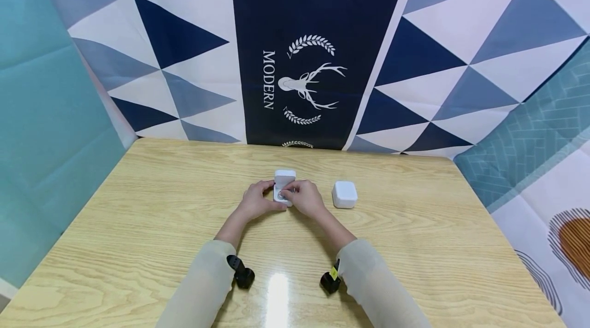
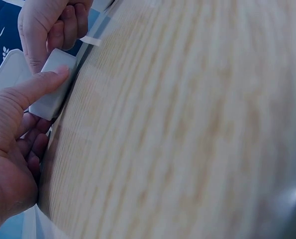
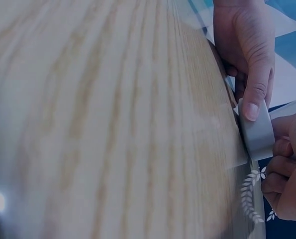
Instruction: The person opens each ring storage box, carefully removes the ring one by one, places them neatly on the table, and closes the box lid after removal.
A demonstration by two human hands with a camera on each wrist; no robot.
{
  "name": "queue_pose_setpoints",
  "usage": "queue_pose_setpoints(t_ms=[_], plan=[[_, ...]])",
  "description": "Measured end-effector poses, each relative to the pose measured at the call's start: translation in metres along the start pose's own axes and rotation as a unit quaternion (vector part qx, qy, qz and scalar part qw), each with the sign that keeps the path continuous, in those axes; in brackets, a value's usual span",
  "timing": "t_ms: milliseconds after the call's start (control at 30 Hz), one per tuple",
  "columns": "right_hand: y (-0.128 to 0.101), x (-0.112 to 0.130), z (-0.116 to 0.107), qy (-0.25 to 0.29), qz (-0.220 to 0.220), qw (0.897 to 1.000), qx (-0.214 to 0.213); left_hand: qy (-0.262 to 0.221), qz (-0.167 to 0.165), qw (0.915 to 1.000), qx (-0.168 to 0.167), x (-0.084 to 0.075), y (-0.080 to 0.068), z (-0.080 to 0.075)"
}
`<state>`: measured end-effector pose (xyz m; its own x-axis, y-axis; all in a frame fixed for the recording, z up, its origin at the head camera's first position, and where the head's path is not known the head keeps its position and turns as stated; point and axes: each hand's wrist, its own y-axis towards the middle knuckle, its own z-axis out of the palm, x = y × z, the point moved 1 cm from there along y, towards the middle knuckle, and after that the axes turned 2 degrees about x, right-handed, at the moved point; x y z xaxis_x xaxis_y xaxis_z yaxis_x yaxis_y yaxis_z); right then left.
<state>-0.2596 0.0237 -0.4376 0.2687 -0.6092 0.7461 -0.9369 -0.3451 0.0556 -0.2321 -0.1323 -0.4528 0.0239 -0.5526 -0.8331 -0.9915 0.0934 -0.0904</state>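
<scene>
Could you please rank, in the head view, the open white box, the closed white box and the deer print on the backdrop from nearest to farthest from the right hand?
1. Open white box: right hand touches it, at table centre.
2. Closed white box: on the table, just right of that hand, apart.
3. Deer print: on the backdrop behind the table.

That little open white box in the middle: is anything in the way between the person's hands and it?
Nothing visible. Both the left hand and the right hand already grip the open white box from either side. The closed white box sits apart on the wooden table, to the right.
</scene>
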Motion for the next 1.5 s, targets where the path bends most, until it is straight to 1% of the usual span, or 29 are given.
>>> queue_pose_setpoints(t_ms=[233,500,733,900,1167,1500], plan=[[-0.002,0.002,-0.003,0.008,0.007,1.0,0.008,-0.003,-0.004,1.0,0.003,0.001,0.001,0.001],[-0.002,0.002,-0.006,0.004,0.003,1.0,0.012,-0.006,-0.004,1.0,0.002,0.001,0.001,0.001],[-0.003,0.003,-0.01,0.011,0.017,1.0,0.02,-0.011,-0.001,0.9999,0.004,0.001,0.002,0.001],[-0.002,0.002,-0.011,0.01,0.017,1.0,0.022,-0.013,-0.002,0.9999,0.003,0.001,0.002,0.001],[-0.001,0.001,-0.012,0.008,0.025,0.999,0.018,-0.015,-0.008,0.9999,0.003,0.001,0.001,0.001],[-0.002,0.003,-0.014,0.001,0.022,1.0,0.011,-0.013,-0.013,0.9998,0.004,0.0,0.0,0.001]])
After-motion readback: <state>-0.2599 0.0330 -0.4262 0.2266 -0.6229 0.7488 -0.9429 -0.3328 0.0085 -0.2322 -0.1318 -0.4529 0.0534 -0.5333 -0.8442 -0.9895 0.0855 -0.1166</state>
